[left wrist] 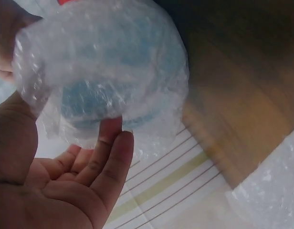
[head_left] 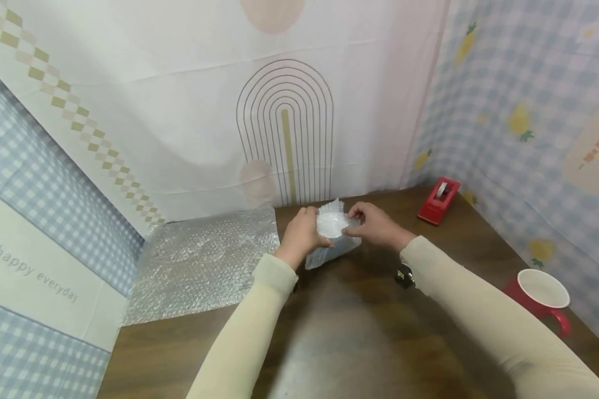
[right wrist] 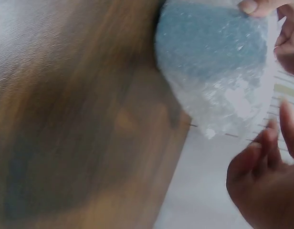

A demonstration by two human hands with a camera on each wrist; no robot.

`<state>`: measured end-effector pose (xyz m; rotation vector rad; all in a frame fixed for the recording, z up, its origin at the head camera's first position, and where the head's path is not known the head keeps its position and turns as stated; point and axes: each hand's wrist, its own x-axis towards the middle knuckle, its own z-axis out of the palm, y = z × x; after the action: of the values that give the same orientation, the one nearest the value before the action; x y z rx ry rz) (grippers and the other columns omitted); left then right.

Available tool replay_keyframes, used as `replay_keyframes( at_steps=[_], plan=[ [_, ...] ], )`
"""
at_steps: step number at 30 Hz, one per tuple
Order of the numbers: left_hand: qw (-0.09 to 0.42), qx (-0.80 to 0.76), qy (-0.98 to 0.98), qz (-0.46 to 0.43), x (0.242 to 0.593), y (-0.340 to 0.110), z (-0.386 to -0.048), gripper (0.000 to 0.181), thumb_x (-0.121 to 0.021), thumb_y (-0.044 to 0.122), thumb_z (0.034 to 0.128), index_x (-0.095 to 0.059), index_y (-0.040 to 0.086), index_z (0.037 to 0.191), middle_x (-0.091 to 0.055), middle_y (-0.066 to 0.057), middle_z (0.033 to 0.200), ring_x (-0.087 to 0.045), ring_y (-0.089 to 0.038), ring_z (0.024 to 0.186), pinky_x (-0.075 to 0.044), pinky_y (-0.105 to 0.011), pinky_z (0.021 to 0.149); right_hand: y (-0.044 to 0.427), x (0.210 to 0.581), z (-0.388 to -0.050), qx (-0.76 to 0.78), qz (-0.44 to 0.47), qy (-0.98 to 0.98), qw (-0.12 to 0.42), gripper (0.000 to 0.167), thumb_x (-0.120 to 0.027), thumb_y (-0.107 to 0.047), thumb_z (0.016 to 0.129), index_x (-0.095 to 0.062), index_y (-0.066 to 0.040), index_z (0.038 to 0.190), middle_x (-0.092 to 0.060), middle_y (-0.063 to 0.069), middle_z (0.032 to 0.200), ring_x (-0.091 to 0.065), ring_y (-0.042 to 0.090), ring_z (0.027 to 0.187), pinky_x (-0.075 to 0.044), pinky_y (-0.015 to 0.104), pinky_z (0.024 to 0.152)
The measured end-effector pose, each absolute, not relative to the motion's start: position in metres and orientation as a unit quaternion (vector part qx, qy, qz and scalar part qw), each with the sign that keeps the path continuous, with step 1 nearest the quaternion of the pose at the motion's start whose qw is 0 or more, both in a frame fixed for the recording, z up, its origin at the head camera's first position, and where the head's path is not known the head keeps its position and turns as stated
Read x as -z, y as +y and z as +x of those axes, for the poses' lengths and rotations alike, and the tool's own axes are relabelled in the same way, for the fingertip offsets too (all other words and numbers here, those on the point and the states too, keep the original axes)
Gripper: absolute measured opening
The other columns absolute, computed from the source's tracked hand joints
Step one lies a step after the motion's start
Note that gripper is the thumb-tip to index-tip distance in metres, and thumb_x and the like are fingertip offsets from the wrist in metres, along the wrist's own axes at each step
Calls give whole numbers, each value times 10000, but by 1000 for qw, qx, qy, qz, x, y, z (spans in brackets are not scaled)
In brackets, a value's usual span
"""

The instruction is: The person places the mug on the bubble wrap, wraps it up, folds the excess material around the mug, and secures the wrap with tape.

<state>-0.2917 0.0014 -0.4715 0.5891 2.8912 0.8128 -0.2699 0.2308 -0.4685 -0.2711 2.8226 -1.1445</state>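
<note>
A blue object wrapped in bubble wrap [head_left: 332, 252] is held up over the table near the back wall; the wrap hides what kind of thing it is. My left hand [head_left: 301, 233] grips it from the left, thumb on the near side and fingers around the far side. In the left wrist view, fingertips [left wrist: 119, 136] press on the bubble wrap [left wrist: 123, 52]. At the right side is my right hand [head_left: 376, 224], thumb against the wrap, fingers bent and apart from the thumb. In the right wrist view, nothing shows between the right hand's [right wrist: 268, 181] fingers.
A sheet of bubble wrap [head_left: 204, 266] lies flat on the left of the wooden table [head_left: 354, 343]. A red tape dispenser [head_left: 438, 202] stands at the back right. Near the right edge is a red mug [head_left: 534, 302], partly behind the right sleeve. Fabric-covered walls [head_left: 194, 111] enclose the table.
</note>
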Motion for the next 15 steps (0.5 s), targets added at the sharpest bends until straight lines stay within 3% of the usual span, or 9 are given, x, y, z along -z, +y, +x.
replay_keyframes(
  at_steps=[5,7,9,13,15],
  plan=[
    [33,-293,938,182,475,-2,-288,1012,-1060,342,811,-533,-59,1577,-614,-251,1536,-690,-416,1354,-579,-484,1235,237,475,-270,406,-48,910,66,718,-829,-335,1033,-528,58,1554,-543,335,1607,-555,491,1436,-495,622,1237],
    [15,-307,934,184,492,-5,-294,1043,-1051,448,807,-532,-64,1554,-588,-240,1497,-712,-378,1270,-616,-444,1180,240,479,-271,412,-41,905,91,768,-792,-370,1056,-491,65,1614,-510,343,1679,-516,506,1528,-454,646,1298],
    [16,-311,934,175,494,-9,-289,1068,-1041,516,798,-531,-88,1516,-567,-254,1457,-715,-379,1210,-643,-450,1132,241,482,-271,421,-35,899,114,769,-760,-391,1076,-480,58,1634,-496,335,1704,-523,494,1538,-480,637,1285],
    [56,-294,942,153,499,-14,-285,1190,-1024,637,762,-508,-127,1514,-638,-305,1399,-731,-423,1182,-661,-515,1085,242,487,-271,461,-20,876,140,742,-753,-354,1093,-466,42,1651,-476,337,1719,-635,453,1401,-630,579,1111],
    [87,-266,948,150,501,-15,-285,1153,-1006,599,809,-508,-164,1517,-713,-338,1349,-759,-466,1169,-666,-560,1060,241,488,-272,485,-13,862,149,739,-760,-321,1094,-447,45,1654,-447,340,1739,-653,452,1383,-666,555,1051]
  ],
)
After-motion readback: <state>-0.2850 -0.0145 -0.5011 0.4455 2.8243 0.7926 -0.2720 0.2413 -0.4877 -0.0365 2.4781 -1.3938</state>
